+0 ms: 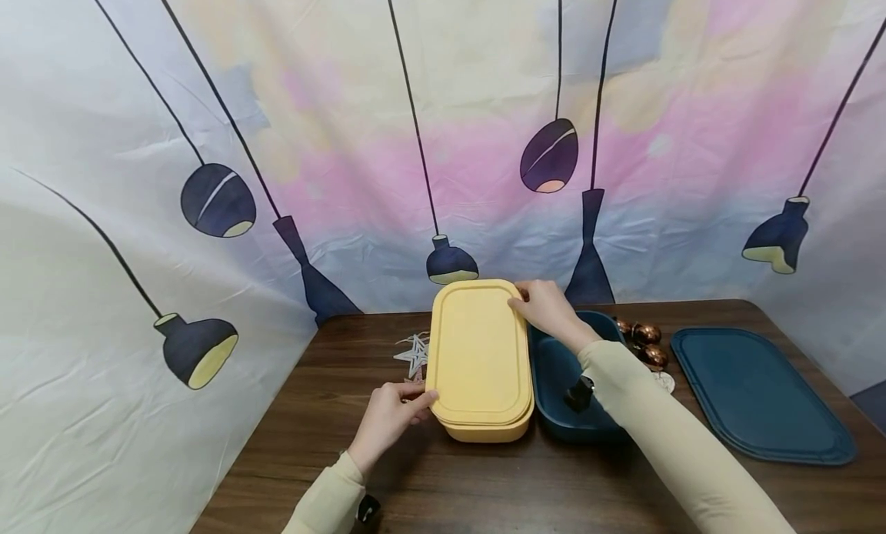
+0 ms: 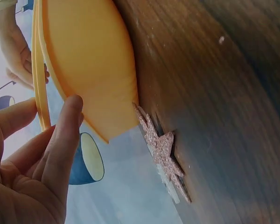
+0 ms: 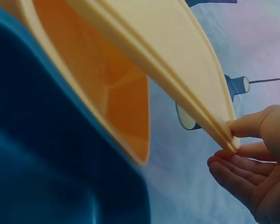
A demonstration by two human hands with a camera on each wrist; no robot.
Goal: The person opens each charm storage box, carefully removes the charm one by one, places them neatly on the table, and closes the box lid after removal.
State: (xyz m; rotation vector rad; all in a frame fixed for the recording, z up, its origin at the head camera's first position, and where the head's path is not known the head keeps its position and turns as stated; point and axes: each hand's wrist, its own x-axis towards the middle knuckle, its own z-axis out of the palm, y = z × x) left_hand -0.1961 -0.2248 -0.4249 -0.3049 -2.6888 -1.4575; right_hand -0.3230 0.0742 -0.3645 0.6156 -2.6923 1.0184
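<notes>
A yellow lid (image 1: 479,349) is held over a yellow box (image 1: 487,432), tilted so that its far end stands clear of the rim. My left hand (image 1: 391,415) pinches the lid's near left edge between thumb and fingers; in the left wrist view that hand (image 2: 35,161) has fingertips close to the box wall (image 2: 91,56). At the far right corner my right hand (image 1: 550,309) pinches the lid. The right wrist view shows the gap under the lid (image 3: 172,70) and the box's bare inner wall (image 3: 126,112).
Right of the yellow box stands an open dark blue box (image 1: 564,376). Copper balls (image 1: 651,345) lie beyond it, and a dark blue lid (image 1: 761,395) lies flat at the right. White star ornament (image 1: 415,355) and pink glitter star (image 2: 163,149) lie left of the yellow box.
</notes>
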